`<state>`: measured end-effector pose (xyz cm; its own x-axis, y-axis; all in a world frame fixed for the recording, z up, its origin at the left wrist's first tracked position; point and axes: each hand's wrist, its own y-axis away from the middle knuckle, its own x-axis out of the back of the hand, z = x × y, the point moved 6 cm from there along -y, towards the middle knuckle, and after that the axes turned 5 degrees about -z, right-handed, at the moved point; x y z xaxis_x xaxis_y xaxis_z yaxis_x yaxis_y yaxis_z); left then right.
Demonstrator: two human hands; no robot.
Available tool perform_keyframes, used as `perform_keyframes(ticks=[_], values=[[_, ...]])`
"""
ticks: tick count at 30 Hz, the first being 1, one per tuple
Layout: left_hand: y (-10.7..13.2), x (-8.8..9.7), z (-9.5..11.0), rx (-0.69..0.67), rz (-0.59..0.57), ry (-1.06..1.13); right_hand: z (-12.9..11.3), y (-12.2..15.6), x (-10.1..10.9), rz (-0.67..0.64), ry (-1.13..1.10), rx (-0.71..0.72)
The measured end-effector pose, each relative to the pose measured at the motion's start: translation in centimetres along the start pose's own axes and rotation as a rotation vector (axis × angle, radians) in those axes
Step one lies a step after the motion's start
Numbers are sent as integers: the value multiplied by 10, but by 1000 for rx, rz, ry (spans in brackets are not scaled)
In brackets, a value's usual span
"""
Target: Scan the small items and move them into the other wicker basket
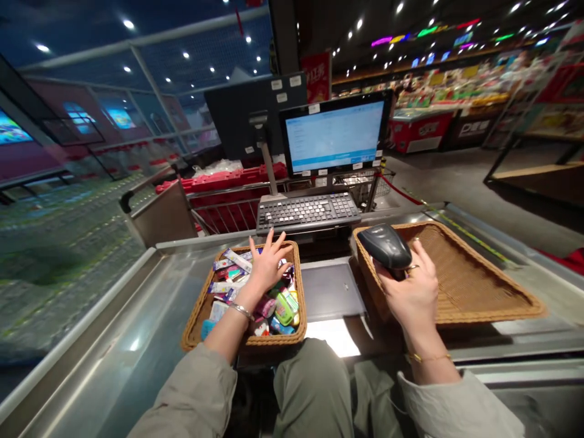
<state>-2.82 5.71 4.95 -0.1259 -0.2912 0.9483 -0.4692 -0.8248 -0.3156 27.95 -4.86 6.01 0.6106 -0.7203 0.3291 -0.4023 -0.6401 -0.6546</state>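
Black barcode scanner (385, 245) clamped in right hand (413, 293); holds left hand (267, 266), fingers apart, over wicker basket (300, 292) of small packets (238, 261).

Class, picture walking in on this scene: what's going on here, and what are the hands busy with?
Someone is seated at a metal counter. Their right hand grips a black scanner over the left edge of the right basket. Their left hand, fingers spread, is over the left basket, which holds small colourful packets; whether it touches any is hard to tell. Beyond the baskets are a keyboard and a lit screen.
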Motion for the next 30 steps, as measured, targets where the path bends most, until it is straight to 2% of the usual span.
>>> perform_keyframes(ticks=[8, 13, 18, 24, 27, 30], values=[[44, 12, -103, 144, -155, -110, -28, 13, -50, -112, -30, 45], [53, 7, -146, 141, -256, -140, -36, 24, -74, -174, -36, 94], [49, -6, -163, 63, -313, -71, -39, 33, -90, -179, -30, 111], [47, -16, -174, 74, -333, 3, -36, 43, -104, -181, -25, 70], [49, -11, -172, 83, -331, 16, -33, 45, -110, -189, -21, 66], [47, 2, -158, 106, -266, 15, -31, 46, -114, -190, -15, 65]])
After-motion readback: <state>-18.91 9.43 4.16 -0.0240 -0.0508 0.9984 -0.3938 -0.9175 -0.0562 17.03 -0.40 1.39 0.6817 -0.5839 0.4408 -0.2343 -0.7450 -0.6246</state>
